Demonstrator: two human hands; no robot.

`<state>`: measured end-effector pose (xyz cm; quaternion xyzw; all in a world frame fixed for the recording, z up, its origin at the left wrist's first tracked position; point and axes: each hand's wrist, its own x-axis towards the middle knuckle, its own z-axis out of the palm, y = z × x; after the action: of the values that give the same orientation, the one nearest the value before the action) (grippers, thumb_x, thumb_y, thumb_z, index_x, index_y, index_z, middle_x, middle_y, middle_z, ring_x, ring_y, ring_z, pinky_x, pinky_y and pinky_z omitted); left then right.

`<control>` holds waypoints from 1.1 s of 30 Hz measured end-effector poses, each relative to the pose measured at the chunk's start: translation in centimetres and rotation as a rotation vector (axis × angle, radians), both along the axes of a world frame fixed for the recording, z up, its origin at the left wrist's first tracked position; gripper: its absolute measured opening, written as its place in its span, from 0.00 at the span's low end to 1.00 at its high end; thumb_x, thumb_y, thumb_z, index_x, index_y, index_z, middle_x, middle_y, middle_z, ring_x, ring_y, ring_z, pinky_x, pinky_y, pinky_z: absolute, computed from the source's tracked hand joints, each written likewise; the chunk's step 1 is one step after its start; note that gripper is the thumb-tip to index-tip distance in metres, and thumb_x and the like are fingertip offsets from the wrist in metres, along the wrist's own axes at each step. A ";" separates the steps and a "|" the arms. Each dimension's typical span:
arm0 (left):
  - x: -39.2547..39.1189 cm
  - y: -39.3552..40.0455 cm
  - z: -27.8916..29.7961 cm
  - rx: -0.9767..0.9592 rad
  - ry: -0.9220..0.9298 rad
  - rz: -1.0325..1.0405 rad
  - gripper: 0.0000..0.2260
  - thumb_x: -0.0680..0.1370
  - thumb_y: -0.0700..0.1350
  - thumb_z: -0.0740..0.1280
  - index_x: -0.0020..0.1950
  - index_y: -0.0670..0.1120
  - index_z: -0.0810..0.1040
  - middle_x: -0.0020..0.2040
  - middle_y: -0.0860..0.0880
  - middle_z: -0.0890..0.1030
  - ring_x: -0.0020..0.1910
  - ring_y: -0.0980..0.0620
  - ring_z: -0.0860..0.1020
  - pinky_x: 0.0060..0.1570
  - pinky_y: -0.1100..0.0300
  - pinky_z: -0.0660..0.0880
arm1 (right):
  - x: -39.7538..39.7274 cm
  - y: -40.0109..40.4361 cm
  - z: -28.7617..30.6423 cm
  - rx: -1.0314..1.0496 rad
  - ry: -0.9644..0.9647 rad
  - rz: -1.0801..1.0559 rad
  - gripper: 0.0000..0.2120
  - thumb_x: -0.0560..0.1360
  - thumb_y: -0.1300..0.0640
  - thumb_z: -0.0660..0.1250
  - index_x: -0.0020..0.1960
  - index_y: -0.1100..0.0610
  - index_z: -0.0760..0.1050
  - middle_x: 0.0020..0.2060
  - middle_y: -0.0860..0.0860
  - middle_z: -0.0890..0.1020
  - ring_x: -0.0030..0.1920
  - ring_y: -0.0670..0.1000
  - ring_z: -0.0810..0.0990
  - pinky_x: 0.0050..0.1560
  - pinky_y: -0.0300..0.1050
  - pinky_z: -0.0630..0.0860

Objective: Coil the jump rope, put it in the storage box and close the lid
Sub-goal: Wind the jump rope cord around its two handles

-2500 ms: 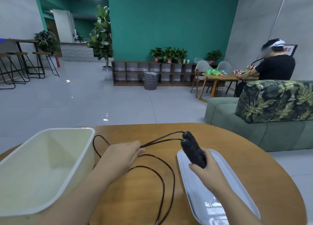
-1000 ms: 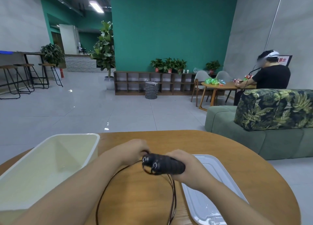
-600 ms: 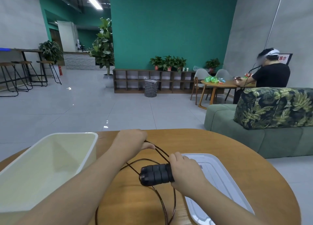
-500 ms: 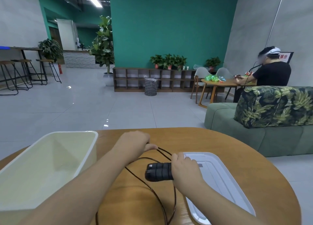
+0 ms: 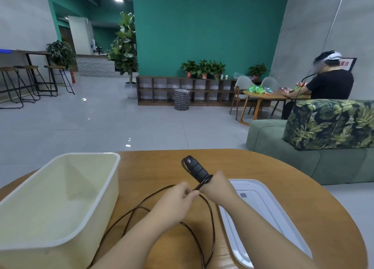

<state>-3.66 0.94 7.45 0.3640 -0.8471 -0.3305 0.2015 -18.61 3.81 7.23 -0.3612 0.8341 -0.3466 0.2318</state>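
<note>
Jump rope (image 5: 210, 218): black cord with black handles (image 5: 195, 169), held above the middle of the round wooden counter (image 5: 273, 167), between the storage box on the left and the lid on the right. The handles are bundled together and stick up and away from the person. A turn or so of cord crosses the handles just above the right fist. Most of the cord is not wound yet: two long loose loops trail over the counter toward the near edge and run out of view at the bottom. Judgement: coiling has barely begun; winding the rest, placing the bundle in the box and closing the lid are all left to do. Storage box (image 5: 113, 179): cream plastic, open, nothing visible inside, standing at the left of the counter. Lid (image 5: 269, 212): white, lying flat on the counter at the right, partly under the right forearm, well apart from the box. Right hand (image 5: 217, 184): grip clenched around the lower end of the handles, wrist cocked so that they tilt up and to the left, forearm coming in from the lower right. Left hand (image 5: 178, 198): grip pinching the cord between thumb and fingertips, just beside the right hand, back of the hand up, forearm coming in from the lower left.
</note>
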 end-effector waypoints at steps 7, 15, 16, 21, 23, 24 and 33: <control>1.7 -0.1 -2.1 0.175 0.124 -0.066 0.09 0.79 0.50 0.58 0.42 0.52 0.75 0.29 0.56 0.69 0.30 0.58 0.67 0.33 0.61 0.64 | 1.2 2.2 0.5 -0.001 -0.544 0.124 0.14 0.67 0.63 0.71 0.52 0.62 0.76 0.39 0.59 0.81 0.38 0.56 0.80 0.37 0.48 0.78; 2.4 0.5 -2.7 0.309 0.241 -0.109 0.13 0.78 0.52 0.56 0.36 0.50 0.72 0.26 0.58 0.73 0.26 0.62 0.69 0.31 0.66 0.64 | 2.0 4.1 0.4 -0.047 -0.851 0.331 0.08 0.74 0.60 0.67 0.52 0.61 0.77 0.40 0.57 0.83 0.35 0.54 0.83 0.34 0.47 0.80; 2.5 0.7 -2.7 0.310 0.278 -0.098 0.13 0.79 0.50 0.57 0.35 0.51 0.73 0.27 0.58 0.74 0.26 0.63 0.71 0.31 0.68 0.65 | 2.0 4.3 0.1 -0.061 -0.885 0.342 0.09 0.74 0.59 0.68 0.53 0.62 0.77 0.42 0.58 0.84 0.37 0.55 0.84 0.35 0.48 0.81; 2.4 0.8 -4.3 0.056 0.314 0.112 0.14 0.78 0.49 0.60 0.34 0.51 0.78 0.38 0.51 0.77 0.40 0.57 0.76 0.44 0.61 0.71 | 3.0 4.4 -1.3 -0.211 -0.766 0.252 0.18 0.72 0.53 0.72 0.58 0.61 0.75 0.51 0.60 0.84 0.46 0.58 0.84 0.36 0.47 0.81; 2.5 1.3 -4.3 -0.009 0.291 0.195 0.16 0.77 0.52 0.60 0.30 0.53 0.75 0.37 0.51 0.76 0.39 0.51 0.75 0.43 0.53 0.71 | 3.5 4.4 -1.9 -0.358 -0.569 0.170 0.19 0.71 0.54 0.73 0.58 0.55 0.72 0.53 0.57 0.82 0.49 0.57 0.83 0.37 0.48 0.81; 2.7 1.6 -4.2 -0.038 0.285 0.214 0.16 0.77 0.53 0.60 0.29 0.55 0.73 0.36 0.51 0.76 0.38 0.52 0.75 0.41 0.53 0.71 | 3.7 4.5 -2.2 -0.425 -0.435 0.171 0.17 0.71 0.54 0.73 0.56 0.50 0.71 0.53 0.53 0.80 0.51 0.56 0.82 0.40 0.50 0.81; 3.8 3.1 -2.9 -0.238 0.218 0.328 0.16 0.76 0.57 0.59 0.34 0.51 0.77 0.32 0.54 0.73 0.34 0.55 0.73 0.31 0.60 0.63 | 5.6 6.2 -2.6 -0.264 0.049 0.485 0.38 0.73 0.51 0.68 0.76 0.49 0.52 0.64 0.44 0.67 0.67 0.43 0.67 0.66 0.39 0.64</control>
<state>0.13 4.09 4.57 0.4327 -0.7829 -0.2285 0.3842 -12.98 10.01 4.59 -0.5856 0.6762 -0.3778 0.2389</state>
